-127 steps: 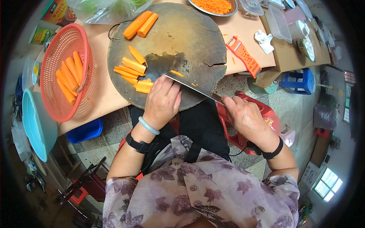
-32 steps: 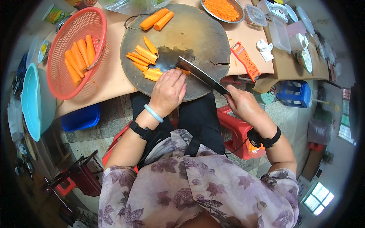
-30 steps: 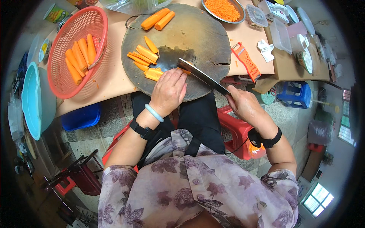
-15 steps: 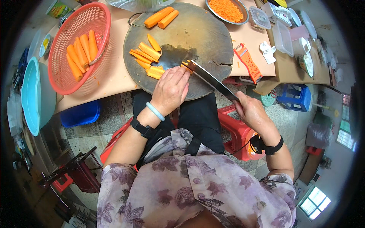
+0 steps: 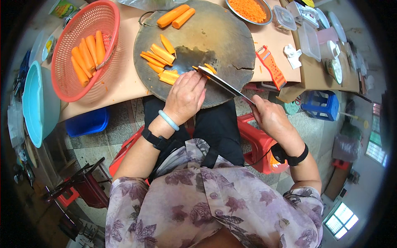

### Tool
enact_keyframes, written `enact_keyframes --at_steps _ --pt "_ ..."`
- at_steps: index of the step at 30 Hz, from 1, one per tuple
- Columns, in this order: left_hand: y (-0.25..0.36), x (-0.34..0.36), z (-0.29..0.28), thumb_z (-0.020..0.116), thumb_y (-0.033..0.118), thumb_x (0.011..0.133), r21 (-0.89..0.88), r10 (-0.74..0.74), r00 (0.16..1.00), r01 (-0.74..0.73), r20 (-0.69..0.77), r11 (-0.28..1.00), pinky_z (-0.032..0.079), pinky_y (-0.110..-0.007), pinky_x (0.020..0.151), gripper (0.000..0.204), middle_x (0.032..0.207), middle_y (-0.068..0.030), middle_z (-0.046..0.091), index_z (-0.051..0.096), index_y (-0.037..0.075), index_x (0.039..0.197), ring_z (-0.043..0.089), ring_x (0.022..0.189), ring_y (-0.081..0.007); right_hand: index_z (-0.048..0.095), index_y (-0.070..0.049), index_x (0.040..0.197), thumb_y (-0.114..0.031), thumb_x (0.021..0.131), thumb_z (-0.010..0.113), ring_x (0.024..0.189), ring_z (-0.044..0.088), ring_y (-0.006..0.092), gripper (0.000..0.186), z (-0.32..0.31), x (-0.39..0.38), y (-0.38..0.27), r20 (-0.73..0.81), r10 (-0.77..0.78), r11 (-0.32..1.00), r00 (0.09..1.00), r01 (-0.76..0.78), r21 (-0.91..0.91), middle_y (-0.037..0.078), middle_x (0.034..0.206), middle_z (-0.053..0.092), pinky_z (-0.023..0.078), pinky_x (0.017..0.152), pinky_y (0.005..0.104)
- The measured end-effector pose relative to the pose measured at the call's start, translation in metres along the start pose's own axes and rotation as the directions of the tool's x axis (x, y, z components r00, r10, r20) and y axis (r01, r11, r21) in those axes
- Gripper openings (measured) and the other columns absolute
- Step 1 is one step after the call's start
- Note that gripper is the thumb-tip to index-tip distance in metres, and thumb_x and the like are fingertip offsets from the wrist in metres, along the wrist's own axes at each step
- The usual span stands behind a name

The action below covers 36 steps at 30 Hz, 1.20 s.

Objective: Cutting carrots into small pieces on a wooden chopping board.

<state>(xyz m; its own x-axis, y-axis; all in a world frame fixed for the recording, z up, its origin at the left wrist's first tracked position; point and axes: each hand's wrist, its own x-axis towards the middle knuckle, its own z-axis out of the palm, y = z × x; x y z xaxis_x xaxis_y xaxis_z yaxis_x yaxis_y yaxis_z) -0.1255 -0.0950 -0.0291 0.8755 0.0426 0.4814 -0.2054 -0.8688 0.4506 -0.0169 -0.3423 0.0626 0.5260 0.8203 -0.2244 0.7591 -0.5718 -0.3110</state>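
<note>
My right hand (image 5: 271, 118) grips the handle of a cleaver (image 5: 219, 80) whose blade rests on a round dark wooden chopping board (image 5: 225, 45). My left hand (image 5: 186, 95) lies on the board's near edge, fingers pressing a small carrot piece against the blade; the piece is mostly hidden. Cut carrot sticks (image 5: 159, 58) lie in a loose pile just left of my left hand. Two whole peeled carrot pieces (image 5: 178, 15) sit at the board's far edge.
A red plastic basket (image 5: 66, 82) holding peeled carrots (image 5: 87, 51) stands left of the board. A metal bowl of grated carrot (image 5: 248, 8) is at the back, an orange peeler (image 5: 271, 66) to the right, plastic containers (image 5: 310, 35) beyond. A blue basin (image 5: 33, 103) is far left.
The cleaver has kept working at the carrot under my left hand, its blade shifting slightly. My head moved, so the board and basket sit a little differently in view.
</note>
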Motion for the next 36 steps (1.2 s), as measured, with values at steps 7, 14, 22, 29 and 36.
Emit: enact_keyframes --at_steps 7,14,22,29,36 --pt "-0.001 -0.002 0.002 0.070 0.009 0.077 0.022 -0.009 1.000 0.009 0.010 1.000 0.045 -0.045 0.100 0.029 0.109 -0.0155 0.062 0.065 0.001 0.105 0.058 0.109 -0.0357 0.048 -0.005 0.098 -0.005 0.088 0.052 0.069 0.064 0.0407 0.011 0.008 -0.002 -0.010 -0.005 -0.009 0.995 1.000 0.009 -0.102 0.019 0.076 0.060 0.051 0.058 0.0506" --pt "0.000 -0.002 0.002 0.070 0.008 0.077 0.036 0.010 1.000 -0.010 -0.016 0.999 0.045 -0.044 0.098 0.029 0.109 -0.0155 0.062 0.065 0.000 0.104 0.058 0.108 -0.0354 0.047 -0.005 0.097 -0.007 0.088 0.055 0.069 0.063 0.0413 0.012 0.012 -0.007 -0.005 -0.026 -0.013 0.996 1.000 0.010 -0.091 0.020 0.076 0.060 0.050 0.057 0.0506" --pt "0.001 0.001 -0.001 0.070 0.007 0.077 0.042 0.010 1.000 -0.010 0.015 0.999 0.046 -0.043 0.097 0.032 0.113 -0.0152 0.061 0.065 -0.001 0.108 0.058 0.111 -0.0342 0.048 -0.005 0.093 -0.008 0.088 0.055 0.066 0.063 0.0414 0.009 0.010 -0.031 0.001 -0.068 0.039 0.997 0.997 -0.044 -0.070 0.019 0.075 0.060 0.049 0.055 0.0506" --pt "-0.004 0.007 -0.007 0.070 0.005 0.076 0.018 0.029 0.997 -0.031 0.075 0.999 0.047 -0.043 0.095 0.033 0.112 -0.0144 0.061 0.063 0.001 0.108 0.059 0.108 -0.0341 0.056 -0.009 0.101 -0.008 0.086 0.064 0.067 0.063 0.0387 0.017 0.007 -0.038 0.004 -0.174 0.081 0.992 0.981 -0.095 -0.078 0.015 0.079 0.061 0.051 0.056 0.0466" --pt "-0.015 0.045 -0.008 0.066 0.005 0.080 0.120 0.101 0.983 -0.120 0.154 0.985 0.049 -0.041 0.089 0.030 0.109 -0.0156 0.061 0.063 0.003 0.110 0.060 0.104 -0.0340 0.057 -0.009 0.103 -0.006 0.083 0.066 0.068 0.063 0.0368 0.022 0.006 -0.046 0.013 -0.230 0.073 0.992 0.970 -0.094 -0.082 0.014 0.081 0.061 0.051 0.057 0.0455"
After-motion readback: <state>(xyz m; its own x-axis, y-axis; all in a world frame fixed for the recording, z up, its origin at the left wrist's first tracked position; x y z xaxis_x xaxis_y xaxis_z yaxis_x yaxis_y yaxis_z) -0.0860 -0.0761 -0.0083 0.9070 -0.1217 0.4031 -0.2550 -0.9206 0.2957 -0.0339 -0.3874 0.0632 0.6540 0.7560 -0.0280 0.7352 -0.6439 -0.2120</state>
